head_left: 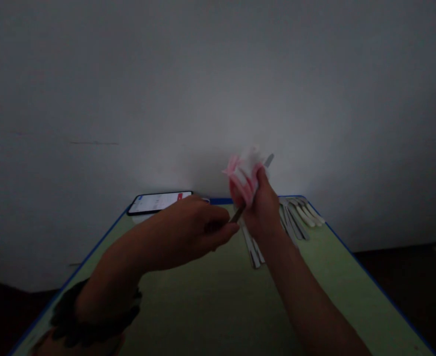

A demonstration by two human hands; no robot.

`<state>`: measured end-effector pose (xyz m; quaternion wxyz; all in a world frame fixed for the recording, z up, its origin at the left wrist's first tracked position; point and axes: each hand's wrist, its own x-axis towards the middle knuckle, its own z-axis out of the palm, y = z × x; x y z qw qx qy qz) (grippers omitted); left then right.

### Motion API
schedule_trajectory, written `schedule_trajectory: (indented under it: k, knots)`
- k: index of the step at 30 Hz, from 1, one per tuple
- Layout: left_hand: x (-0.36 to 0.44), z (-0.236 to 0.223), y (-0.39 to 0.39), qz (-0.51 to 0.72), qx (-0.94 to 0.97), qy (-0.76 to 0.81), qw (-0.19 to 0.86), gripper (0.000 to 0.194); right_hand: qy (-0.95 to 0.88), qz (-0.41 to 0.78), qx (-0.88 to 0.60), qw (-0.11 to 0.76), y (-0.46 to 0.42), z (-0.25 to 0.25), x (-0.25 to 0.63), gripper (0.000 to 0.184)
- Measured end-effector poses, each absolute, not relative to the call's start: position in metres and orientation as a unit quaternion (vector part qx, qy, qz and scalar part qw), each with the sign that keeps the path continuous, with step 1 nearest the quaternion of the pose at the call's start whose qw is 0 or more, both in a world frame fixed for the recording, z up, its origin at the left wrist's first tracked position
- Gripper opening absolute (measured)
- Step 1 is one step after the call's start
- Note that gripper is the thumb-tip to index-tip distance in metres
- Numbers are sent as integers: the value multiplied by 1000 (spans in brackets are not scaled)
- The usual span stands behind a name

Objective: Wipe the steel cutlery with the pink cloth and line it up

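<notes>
My left hand (199, 225) pinches the near end of a metal table knife (237, 213), thumb and fingers closed on it. My right hand (264, 205) is wrapped round a pink and white cloth (244, 175), which is folded about the middle of the knife. The knife slants up to the right, and its narrow rounded tip shows beyond the cloth. Both hands are raised over the far part of the table. Below the right hand lie several metal pieces of cutlery (253, 249), partly hidden by the hand and forearm.
A phone with a lit screen (162, 201) is at the far left of the green table (210, 306), which has a blue edge. At the far right lie metal utensils (295, 222) and white-handled cutlery (310, 213). A pale wall (210, 89) stands right behind the table.
</notes>
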<state>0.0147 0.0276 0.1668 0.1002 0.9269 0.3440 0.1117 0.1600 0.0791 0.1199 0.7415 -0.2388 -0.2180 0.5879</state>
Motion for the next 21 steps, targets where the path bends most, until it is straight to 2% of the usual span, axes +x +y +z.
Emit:
schedule_trajectory:
  k: [5, 12, 15, 21]
  knots:
    - [13, 168, 25, 31, 907, 366, 206, 38, -179, 582, -164, 776, 80, 143, 212, 28]
    - [11, 156, 36, -18, 886, 386, 255, 32, -224, 612, -121, 749, 70, 151, 222, 27]
    - [6, 147, 43, -30, 878, 418, 232, 35, -257, 604, -136, 742, 69, 153, 217, 26]
    - [0, 132, 52, -9, 879, 463, 117, 39, -356, 564, -221, 711, 68, 146, 204, 33]
